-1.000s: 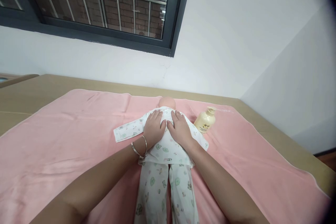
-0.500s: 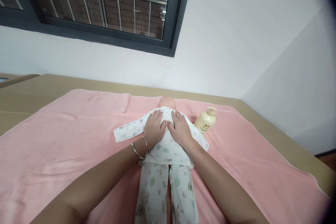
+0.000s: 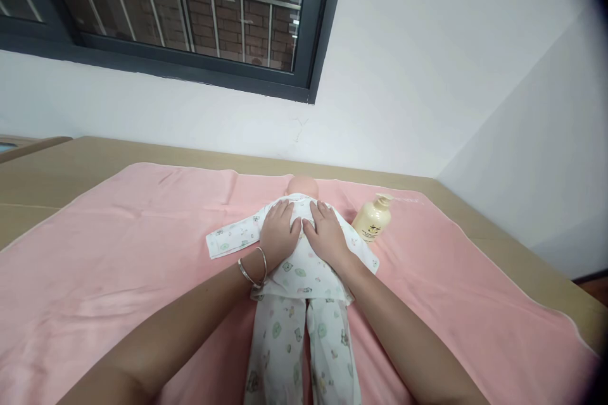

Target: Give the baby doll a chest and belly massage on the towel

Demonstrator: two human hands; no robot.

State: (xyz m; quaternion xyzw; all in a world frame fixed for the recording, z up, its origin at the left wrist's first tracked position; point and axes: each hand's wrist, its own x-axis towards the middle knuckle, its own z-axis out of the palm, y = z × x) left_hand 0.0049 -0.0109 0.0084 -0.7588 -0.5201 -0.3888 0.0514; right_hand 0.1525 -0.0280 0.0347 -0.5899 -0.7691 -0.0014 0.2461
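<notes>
A baby doll [image 3: 301, 185] in a white printed top and trousers [image 3: 299, 329] lies lengthwise on a pink towel [image 3: 118, 253], head away from me. My left hand [image 3: 278, 231], with bangles at the wrist, rests flat on the doll's upper back or chest. Beside it, my right hand [image 3: 327, 234] lies flat too, fingers together and pointing toward the head. Both palms press the cloth and hold nothing. The doll's face is hidden.
A cream pump bottle [image 3: 372, 219] stands on the towel just right of the doll. The towel covers a tan surface [image 3: 57, 164] set against a white wall under a barred window [image 3: 190, 6]. A second wall closes the right side.
</notes>
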